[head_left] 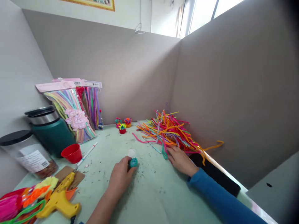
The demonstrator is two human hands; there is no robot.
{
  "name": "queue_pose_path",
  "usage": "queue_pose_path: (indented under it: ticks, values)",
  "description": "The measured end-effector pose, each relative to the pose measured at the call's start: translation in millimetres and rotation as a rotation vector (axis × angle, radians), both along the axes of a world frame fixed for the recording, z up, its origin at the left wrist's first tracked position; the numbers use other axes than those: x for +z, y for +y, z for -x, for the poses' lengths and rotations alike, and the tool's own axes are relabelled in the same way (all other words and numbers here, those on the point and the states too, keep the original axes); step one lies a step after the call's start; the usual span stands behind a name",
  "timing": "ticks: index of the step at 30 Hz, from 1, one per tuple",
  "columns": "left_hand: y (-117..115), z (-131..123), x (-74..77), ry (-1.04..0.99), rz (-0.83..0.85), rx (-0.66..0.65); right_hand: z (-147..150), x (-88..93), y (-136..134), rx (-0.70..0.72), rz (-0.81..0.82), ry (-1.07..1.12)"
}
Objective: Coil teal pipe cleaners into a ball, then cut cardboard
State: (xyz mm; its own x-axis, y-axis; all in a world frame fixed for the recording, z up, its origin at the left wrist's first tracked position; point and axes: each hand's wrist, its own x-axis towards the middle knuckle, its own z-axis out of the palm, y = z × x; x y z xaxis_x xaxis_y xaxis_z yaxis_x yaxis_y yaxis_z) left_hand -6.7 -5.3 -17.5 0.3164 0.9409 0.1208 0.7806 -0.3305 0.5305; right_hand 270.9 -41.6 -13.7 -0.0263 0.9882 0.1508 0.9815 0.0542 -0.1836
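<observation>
My left hand (119,176) is closed in a pinch round a small teal coil of pipe cleaner (133,162) just above the middle of the table. Just beyond the coil lies a pale round disc (131,152). On the right, my right hand (182,161) rests at the near edge of a heap of mixed-colour pipe cleaners (169,127), its fingers stretched out and partly hidden by the strands. Beside those fingertips hangs a teal pipe cleaner loop (164,153).
Small pipe cleaner pots (122,128) stand at the back. To the left are packaged pipe cleaners (70,109), a green bottle (52,133), a jar (30,155), a red cup (72,153) and a yellow glue gun (60,199). A black slab (217,177) lies along the right edge.
</observation>
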Motion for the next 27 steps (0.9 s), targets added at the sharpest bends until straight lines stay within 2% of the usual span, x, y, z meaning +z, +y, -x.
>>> queue_pose_path:
  ticks: [4,7,14,16,18,24,27]
  values:
    - [-0.6,1.1,0.8,-0.006,0.001,0.000,-11.5,8.7,39.0,-0.013,0.009,-0.025]
    - [-1.2,2.0,1.1,-0.004,0.004,-0.005,-16.3,12.7,55.7,-0.001,0.070,-0.048]
    - [-0.7,1.8,0.5,-0.006,-0.004,-0.007,-16.0,4.3,60.7,-0.051,0.099,-0.075]
    - [0.0,1.9,-0.4,-0.002,-0.002,-0.006,-15.1,7.3,61.7,-0.044,0.083,-0.059]
    - [0.5,2.2,-1.4,0.001,-0.002,-0.005,-16.1,18.6,65.5,-0.028,0.039,-0.028]
    - [0.0,2.3,-1.3,0.004,-0.021,-0.008,-36.6,78.7,82.1,-0.031,-0.109,0.167]
    - [-0.9,1.5,0.9,0.005,-0.005,-0.003,-43.1,81.3,78.4,-0.075,-0.070,0.255]
